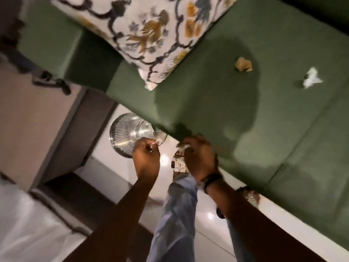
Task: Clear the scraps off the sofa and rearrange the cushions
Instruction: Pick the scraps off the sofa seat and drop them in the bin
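Note:
The green sofa point(217, 95) fills the upper right of the tilted head view. A white cushion point(151, 33) with a dark and yellow floral print lies on its seat at the top. A crumpled brown paper scrap point(243, 64) and a crumpled white scrap point(311, 80) lie on the seat to the right. My left hand point(146, 157) is closed on a small white scrap above a metal bin point(124, 135). At the seat's front edge my right hand point(200, 156) is closed on another white scrap.
The perforated metal bin stands on the glossy white floor beside the sofa's corner. A dark cable point(51, 82) hangs at the left near a beige wall. My leg in light jeans point(177, 214) is below my hands. A white surface point(28, 224) fills the lower left.

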